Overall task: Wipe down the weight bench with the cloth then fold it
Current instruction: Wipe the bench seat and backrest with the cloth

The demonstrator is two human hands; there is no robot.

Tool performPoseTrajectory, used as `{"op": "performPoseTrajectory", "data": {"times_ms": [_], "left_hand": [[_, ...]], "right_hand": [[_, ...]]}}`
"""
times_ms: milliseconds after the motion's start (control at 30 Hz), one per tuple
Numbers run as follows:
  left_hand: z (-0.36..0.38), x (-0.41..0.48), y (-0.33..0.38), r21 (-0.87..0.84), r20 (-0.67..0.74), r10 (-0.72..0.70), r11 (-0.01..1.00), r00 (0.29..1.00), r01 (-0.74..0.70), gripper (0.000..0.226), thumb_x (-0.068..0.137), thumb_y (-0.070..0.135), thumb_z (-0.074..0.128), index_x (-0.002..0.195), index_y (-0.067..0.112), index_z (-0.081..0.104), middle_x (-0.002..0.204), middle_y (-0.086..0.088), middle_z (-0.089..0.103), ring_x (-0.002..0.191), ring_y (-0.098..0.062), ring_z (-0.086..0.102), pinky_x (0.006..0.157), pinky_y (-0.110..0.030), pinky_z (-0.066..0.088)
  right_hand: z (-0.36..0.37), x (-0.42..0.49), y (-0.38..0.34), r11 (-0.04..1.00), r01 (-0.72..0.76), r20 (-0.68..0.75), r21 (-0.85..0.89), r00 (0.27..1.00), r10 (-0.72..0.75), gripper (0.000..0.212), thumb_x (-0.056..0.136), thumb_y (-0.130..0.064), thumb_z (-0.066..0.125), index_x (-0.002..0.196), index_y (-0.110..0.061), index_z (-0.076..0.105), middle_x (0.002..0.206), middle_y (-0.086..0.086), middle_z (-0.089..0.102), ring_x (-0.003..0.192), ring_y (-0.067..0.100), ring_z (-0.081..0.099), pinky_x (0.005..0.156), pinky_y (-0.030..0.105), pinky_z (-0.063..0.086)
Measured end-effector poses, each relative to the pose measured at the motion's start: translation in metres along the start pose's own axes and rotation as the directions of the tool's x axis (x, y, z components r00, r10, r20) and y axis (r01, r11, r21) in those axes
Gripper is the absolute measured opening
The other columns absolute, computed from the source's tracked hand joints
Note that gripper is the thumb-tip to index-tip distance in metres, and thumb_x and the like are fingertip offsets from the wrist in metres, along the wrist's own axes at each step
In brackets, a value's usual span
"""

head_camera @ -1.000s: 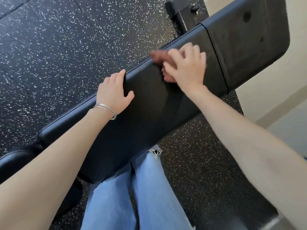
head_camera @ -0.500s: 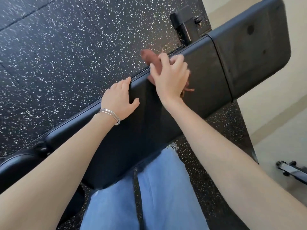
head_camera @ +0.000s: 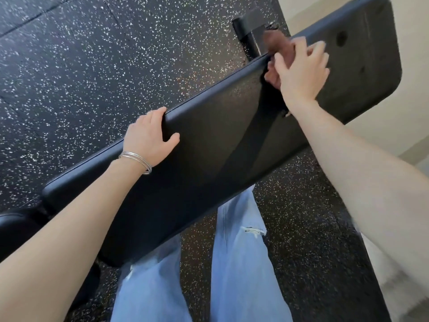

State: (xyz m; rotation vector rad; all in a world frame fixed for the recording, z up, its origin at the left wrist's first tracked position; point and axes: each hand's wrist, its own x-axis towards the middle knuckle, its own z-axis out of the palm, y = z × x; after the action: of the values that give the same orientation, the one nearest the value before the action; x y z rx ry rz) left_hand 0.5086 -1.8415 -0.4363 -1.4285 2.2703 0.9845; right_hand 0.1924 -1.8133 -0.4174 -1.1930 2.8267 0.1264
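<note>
The black padded weight bench (head_camera: 209, 145) runs diagonally from lower left to upper right. A brown cloth (head_camera: 275, 46) is bunched at the bench's far edge near the seam between the two pads. My right hand (head_camera: 301, 70) lies over the cloth, its fingers curved round it and its thumb against it, holding it to the pad. Most of the cloth is hidden under that hand. My left hand (head_camera: 148, 138), with thin silver bangles at the wrist, grips the far edge of the long pad, fingers over the rim and thumb on top.
Black rubber flooring with white flecks (head_camera: 92, 66) lies beyond and below the bench. A black metal frame post (head_camera: 250, 31) rises behind the cloth. My legs in light blue jeans (head_camera: 232, 263) stand against the near side. A pale floor (head_camera: 413, 117) lies at right.
My right hand has slid the cloth along the far edge toward the upper right, up to the pad seam. My left hand keeps its grip on the edge.
</note>
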Motion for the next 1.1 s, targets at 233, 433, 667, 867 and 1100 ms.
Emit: {"op": "performPoseTrajectory", "data": {"times_ms": [233,433,667,867,1100], "left_hand": [[0.002,0.004,0.023,0.024,-0.045,-0.096,0.995,0.994,0.097,0.062,0.090,0.043,0.049,0.141,0.011,0.034,0.139,-0.013,0.046,0.124,-0.036,0.043,0.101,-0.051,0.032],[0.000,0.020,0.057,0.052,-0.043,-0.047,0.997,0.998,0.049,0.065,0.089,0.043,0.051,0.143,0.011,0.032,0.140,-0.014,0.043,0.125,-0.037,0.041,0.101,-0.050,0.032],[0.005,0.043,0.109,0.071,-0.070,-0.026,0.997,0.997,0.031,0.069,0.088,0.043,0.053,0.144,0.011,0.028,0.145,-0.012,0.036,0.130,-0.035,0.034,0.106,-0.050,0.027],[0.014,0.062,0.135,0.095,-0.094,-0.050,0.994,0.994,0.059,0.069,0.090,0.045,0.049,0.144,0.008,0.027,0.144,-0.015,0.036,0.130,-0.038,0.034,0.106,-0.051,0.025],[0.018,0.076,0.164,0.128,-0.139,-0.072,0.988,0.988,0.090,0.069,0.092,0.046,0.046,0.145,0.007,0.026,0.144,-0.017,0.035,0.130,-0.038,0.033,0.107,-0.051,0.025]], "right_hand": [[0.016,-0.062,0.013,0.983,0.132,-0.116,0.128,0.986,-0.117,0.033,0.085,-0.042,0.053,0.109,-0.022,0.061,0.098,0.009,0.056,0.083,0.028,0.052,0.070,0.039,0.045],[0.027,-0.138,0.115,0.902,0.413,-0.110,0.121,0.909,-0.402,0.026,0.078,-0.032,0.064,0.100,-0.022,0.053,0.086,0.012,0.054,0.073,0.031,0.050,0.063,0.040,0.046],[0.028,-0.087,0.092,0.886,0.455,-0.165,0.092,0.884,-0.437,0.021,0.076,-0.036,0.062,0.088,-0.020,0.068,0.077,0.006,0.057,0.068,0.028,0.055,0.058,0.034,0.042],[0.009,-0.014,0.050,0.903,0.428,-0.090,0.041,0.902,-0.423,0.034,0.079,-0.042,0.049,0.104,-0.024,0.063,0.098,0.006,0.061,0.089,0.028,0.056,0.070,0.038,0.042],[0.006,0.016,0.062,0.865,0.499,-0.010,0.044,0.866,-0.499,0.033,0.083,-0.041,0.044,0.110,-0.027,0.059,0.105,0.006,0.058,0.092,0.027,0.055,0.073,0.038,0.041]]}}
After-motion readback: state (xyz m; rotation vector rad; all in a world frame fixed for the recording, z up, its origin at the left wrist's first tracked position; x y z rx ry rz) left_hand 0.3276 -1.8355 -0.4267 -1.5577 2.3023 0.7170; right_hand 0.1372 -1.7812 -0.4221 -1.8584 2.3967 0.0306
